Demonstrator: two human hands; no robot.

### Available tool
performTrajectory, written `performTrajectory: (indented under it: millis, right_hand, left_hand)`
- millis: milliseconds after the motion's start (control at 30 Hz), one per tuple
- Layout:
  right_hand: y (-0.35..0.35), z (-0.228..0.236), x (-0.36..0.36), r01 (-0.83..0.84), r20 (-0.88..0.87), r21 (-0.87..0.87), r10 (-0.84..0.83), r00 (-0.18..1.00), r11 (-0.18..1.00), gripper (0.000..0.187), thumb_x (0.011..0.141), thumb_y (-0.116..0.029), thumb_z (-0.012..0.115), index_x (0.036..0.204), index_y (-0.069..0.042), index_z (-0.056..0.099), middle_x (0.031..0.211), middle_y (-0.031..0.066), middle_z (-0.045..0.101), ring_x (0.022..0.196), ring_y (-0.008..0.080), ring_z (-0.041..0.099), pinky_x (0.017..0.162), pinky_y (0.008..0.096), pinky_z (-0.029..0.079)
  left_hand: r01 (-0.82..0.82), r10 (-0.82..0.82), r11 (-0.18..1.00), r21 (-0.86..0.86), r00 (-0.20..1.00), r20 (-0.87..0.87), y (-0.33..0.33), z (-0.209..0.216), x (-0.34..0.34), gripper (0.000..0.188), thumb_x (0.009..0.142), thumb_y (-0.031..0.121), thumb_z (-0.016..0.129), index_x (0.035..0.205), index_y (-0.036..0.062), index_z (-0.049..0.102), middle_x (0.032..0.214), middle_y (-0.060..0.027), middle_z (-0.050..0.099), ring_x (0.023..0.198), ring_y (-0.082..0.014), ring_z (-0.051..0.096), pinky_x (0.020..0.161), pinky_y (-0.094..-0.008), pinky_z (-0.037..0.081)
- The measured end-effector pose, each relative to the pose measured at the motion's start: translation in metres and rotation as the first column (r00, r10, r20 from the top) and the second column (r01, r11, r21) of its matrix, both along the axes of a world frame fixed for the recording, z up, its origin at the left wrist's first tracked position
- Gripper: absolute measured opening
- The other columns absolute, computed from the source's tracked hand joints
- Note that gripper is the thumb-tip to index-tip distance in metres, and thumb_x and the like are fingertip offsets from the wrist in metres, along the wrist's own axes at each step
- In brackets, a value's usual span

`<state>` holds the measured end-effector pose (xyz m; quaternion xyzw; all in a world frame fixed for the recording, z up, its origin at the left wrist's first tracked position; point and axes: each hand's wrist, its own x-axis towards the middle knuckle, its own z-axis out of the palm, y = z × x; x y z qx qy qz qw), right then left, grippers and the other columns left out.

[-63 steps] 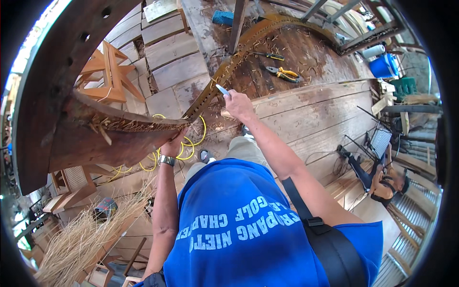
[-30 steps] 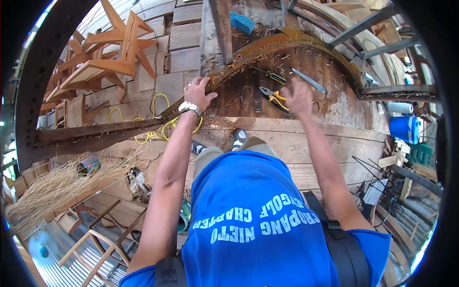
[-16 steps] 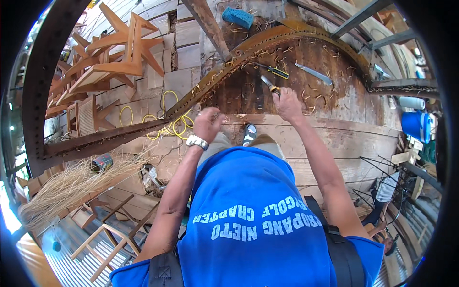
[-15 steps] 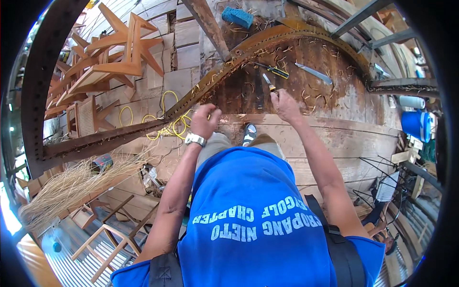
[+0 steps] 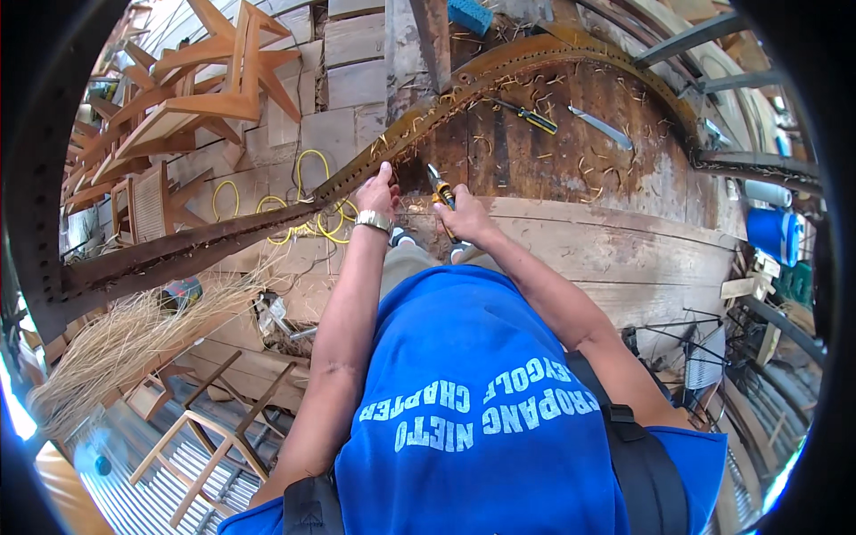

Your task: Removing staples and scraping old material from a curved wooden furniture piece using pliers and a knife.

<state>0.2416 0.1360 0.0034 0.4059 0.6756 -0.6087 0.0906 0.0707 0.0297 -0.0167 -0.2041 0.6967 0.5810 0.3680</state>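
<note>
My right hand (image 5: 464, 217) is closed around a pair of pliers (image 5: 439, 181) with yellow-and-black handles, their metal jaws pointing away from me. My left hand (image 5: 378, 198), with a watch on its wrist, is beside the inner edge of a long curved frame (image 5: 419, 114). Its fingers are curled and the thumb points up; whatever they may pinch is hidden. Holes run along the frame, and bits of cane strand cling to it. On the dark wooden board (image 5: 535, 165) beyond lie a yellow-and-black-handled screwdriver (image 5: 539, 122) and a knife with a pale blade (image 5: 602, 127).
Wooden chair frames (image 5: 214, 89) are piled at the far left. A bundle of loose cane strands (image 5: 134, 357) lies at the left, near a yellow cable (image 5: 308, 165). A blue bucket (image 5: 772, 234) stands at the right, and a blue sponge (image 5: 470, 15) lies at the far edge.
My right hand has picked up the pliers from the board and drawn them nearer and leftward. My left hand has moved up close to the frame's edge. The view has shifted slightly.
</note>
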Motion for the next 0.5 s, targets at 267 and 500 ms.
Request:
performTrajectory:
  millis: [267,500]
  right_hand:
    - [-0.009,0.003,-0.008,-0.091,0.035,0.072,0.089,0.995,0.993,0.046,0.088,-0.036,0.072,0.107,0.002,0.055,0.084,0.0178,0.071,0.083,0.0286,0.071,0.076,0.0405,0.053]
    - [-0.013,-0.011,-0.024,-0.093,-0.005,-0.060,0.093,0.996,0.994,0.042,0.085,-0.033,0.074,0.104,0.000,0.058,0.088,0.0153,0.065,0.083,0.0250,0.065,0.073,0.0396,0.050]
  left_hand:
    - [0.055,-0.106,0.965,0.258,0.977,0.187,-0.017,-0.007,-0.006,0.021,0.096,0.033,0.070,0.093,0.0124,0.064,0.074,0.0015,0.062,0.050,-0.0062,0.044,0.041,-0.0221,0.031]
    - [0.179,-0.215,0.954,0.241,0.967,0.134,-0.026,0.005,-0.004,0.022,0.092,0.031,0.074,0.095,0.0104,0.067,0.075,0.0007,0.065,0.048,-0.0045,0.043,0.039,-0.0219,0.029]
